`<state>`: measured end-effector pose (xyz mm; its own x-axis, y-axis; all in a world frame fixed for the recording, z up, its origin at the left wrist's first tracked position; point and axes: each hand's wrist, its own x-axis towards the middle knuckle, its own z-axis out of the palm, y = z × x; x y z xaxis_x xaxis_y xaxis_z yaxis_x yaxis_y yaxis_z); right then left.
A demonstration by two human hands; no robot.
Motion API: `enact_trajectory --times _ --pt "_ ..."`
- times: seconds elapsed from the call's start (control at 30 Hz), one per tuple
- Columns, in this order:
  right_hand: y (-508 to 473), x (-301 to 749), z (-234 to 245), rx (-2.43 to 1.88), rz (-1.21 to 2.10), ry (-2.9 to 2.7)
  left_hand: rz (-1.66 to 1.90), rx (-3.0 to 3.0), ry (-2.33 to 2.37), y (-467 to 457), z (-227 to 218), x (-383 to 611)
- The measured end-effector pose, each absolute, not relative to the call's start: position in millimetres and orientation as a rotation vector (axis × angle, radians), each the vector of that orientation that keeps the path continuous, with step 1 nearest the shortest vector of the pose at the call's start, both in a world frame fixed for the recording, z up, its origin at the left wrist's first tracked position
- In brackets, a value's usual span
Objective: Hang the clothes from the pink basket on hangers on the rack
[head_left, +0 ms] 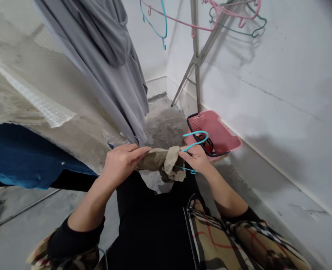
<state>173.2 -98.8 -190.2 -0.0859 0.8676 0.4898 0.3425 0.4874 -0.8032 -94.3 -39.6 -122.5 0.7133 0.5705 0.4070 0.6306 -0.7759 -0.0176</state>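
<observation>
Low in front of my body, my left hand (120,163) is closed on a beige garment (154,158), which stretches across to the right. My right hand (195,157) pinches a light blue hanger (201,137) just below its hook, beside the garment's bunched edge. The hook curves up above my right fingers. One lower end of the hanger shows under the cloth, pointing right; most of its frame is hidden inside or behind the garment. I cannot tell the exact kind of garment from its folds.
Grey cloth (98,56), a pale sheet (56,86) and blue cloth (22,157) hang at the left. A pink basket (227,137) stands by the right wall. Pink hangers (177,18) and a blue hanger (154,32) hang overhead from a metal rack (196,60).
</observation>
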Motion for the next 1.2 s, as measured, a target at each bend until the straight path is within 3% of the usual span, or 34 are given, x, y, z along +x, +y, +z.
enact_trajectory --times 0.17,0.23,0.43,0.7,0.93,1.2 --pt "-115.5 174.0 -216.8 -1.347 0.036 -1.291 -0.844 -2.684 -1.343 -47.1 -118.4 -100.6" --pt "-123.4 171.7 -240.1 -1.385 -0.010 -1.183 -0.920 -2.610 -1.382 -48.4 -116.5 -104.1" --pt "-108.5 159.5 -303.7 -1.548 0.379 -1.299 -0.927 -2.453 -1.292 -52.0 -114.0 -108.5" --pt "-77.8 163.0 -295.2 -1.302 0.986 -1.091 -1.044 -2.452 -1.259 -51.5 -110.2 -130.1" --pt "-80.4 196.4 -279.9 -1.099 1.196 -0.549 -1.071 -2.341 -1.309 -39.0 -117.3 -160.5" --pt "-84.7 211.0 -248.1 -1.161 1.032 -0.605 -0.998 -2.219 -1.311 -33.1 -130.9 -158.5"
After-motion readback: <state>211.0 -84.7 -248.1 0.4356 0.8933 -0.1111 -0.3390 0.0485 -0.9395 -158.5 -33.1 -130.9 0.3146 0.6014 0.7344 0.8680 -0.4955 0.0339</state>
